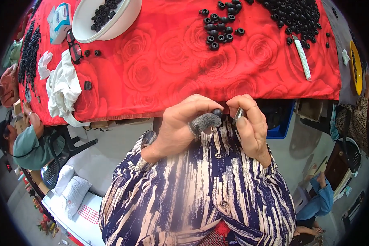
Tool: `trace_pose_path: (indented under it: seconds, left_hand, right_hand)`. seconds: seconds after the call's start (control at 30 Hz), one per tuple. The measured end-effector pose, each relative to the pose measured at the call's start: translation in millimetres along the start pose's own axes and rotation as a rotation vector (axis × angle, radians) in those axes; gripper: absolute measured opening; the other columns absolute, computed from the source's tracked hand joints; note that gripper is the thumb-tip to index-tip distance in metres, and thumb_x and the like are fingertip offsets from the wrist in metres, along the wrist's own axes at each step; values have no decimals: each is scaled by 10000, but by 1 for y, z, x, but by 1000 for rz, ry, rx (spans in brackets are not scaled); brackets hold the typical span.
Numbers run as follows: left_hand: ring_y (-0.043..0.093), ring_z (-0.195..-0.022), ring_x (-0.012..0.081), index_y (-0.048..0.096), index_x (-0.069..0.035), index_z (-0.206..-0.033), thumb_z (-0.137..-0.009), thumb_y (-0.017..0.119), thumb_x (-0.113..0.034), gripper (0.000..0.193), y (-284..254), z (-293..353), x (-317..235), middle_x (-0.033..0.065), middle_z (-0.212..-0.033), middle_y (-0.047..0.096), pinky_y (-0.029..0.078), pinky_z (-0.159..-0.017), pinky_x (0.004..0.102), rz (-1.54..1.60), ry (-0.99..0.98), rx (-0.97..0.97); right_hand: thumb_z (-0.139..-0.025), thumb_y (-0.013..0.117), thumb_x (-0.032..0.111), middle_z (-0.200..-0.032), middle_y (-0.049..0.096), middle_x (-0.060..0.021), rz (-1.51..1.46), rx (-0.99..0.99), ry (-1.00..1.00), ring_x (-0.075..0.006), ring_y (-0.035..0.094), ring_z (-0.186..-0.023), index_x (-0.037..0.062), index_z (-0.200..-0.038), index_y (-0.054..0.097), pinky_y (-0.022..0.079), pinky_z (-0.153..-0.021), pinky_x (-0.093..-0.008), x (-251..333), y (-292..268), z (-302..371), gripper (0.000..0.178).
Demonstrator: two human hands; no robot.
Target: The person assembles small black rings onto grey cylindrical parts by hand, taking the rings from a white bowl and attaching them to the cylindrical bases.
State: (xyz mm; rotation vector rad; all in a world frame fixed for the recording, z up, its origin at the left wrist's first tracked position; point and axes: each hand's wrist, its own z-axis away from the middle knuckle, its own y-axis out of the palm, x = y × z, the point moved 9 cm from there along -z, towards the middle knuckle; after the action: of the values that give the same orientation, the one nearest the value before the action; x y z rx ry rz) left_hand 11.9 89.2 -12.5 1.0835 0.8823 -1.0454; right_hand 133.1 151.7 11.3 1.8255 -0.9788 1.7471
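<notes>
In front of my striped shirt, just off the table's near edge, my left hand (177,123) pinches a small round black rubber piece (218,112) between thumb and a finger. A grey fabric finger sleeve (205,122) covers one finger of that hand. Close by on the right, my right hand (252,127) is closed on a small shiny metal blade (238,115), its edge turned toward the black piece. A narrow gap separates the two hands. Much of the blade is hidden by the fingers.
On the red rose-patterned tablecloth (168,74) lie a group of black pieces (220,28), a larger heap (297,16), and a white-handled cutter (301,57). At left are a white bowl (127,24), glasses (75,51) and a white cloth (64,90). A person (28,143) sits further left.
</notes>
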Motion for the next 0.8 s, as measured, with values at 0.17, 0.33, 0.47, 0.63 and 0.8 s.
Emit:
trace_pose_path:
  seconds: [0.17,0.33,0.47,0.63,0.8]
  left_hand:
    - [572,-890,145,627,16,-1039,-788,638,24,252,1,-3,-2,82,-960,595,460,-790,264,-4,19,-17]
    - [571,-883,147,626,15,-1033,-790,654,-3,246,3,-3,-3,80,-957,595,459,-781,263,1,12,-23]
    - [573,-880,149,625,15,-1032,-794,654,-10,241,3,-2,0,82,-954,592,458,-773,264,-7,9,-22]
    - [574,-881,151,625,16,-1030,-793,650,-3,239,4,-1,0,84,-950,591,459,-773,265,-20,15,-19]
    - [574,-893,143,624,21,-1034,-802,639,8,233,4,0,3,79,-954,591,462,-780,260,14,-4,-9]
  right_hand:
    - [-839,547,0,-793,543,-118,123,-26,9,-208,539,-654,-33,-1007,544,431,-591,-303,3,2,-3,171]
    - [-830,586,13,-773,545,-119,127,-46,26,-223,552,-652,-28,-981,554,434,-580,-304,1,2,-2,160]
    - [-822,592,8,-779,548,-127,138,-56,8,-237,559,-659,-26,-981,554,439,-580,-311,0,3,-2,167]
    - [-812,599,6,-790,554,-138,142,-45,-13,-255,565,-663,-24,-979,552,445,-585,-320,1,3,-1,176]
    - [-812,603,12,-794,555,-140,147,-42,-10,-259,566,-667,-22,-978,551,447,-589,-324,0,3,0,177]
